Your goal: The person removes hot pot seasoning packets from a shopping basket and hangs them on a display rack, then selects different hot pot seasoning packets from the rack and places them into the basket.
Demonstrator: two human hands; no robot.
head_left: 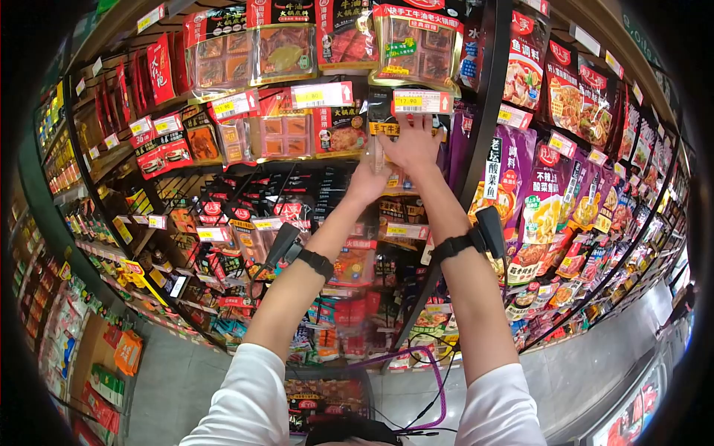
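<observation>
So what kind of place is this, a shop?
Most likely a supermarket aisle. The racks are hung with rows of food packets, yellow price tags sit above them, and the left hand and right hand reach up to one packet.

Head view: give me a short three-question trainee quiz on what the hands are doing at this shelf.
1. True or false: the left hand and the right hand both touch the same hanging packet.
2. What sits on each wrist? A) a black strapped device B) a glove C) a paper tag
3. Fill in: the person's sleeves are ____.
Key: 1 true; 2 A; 3 white.
</observation>
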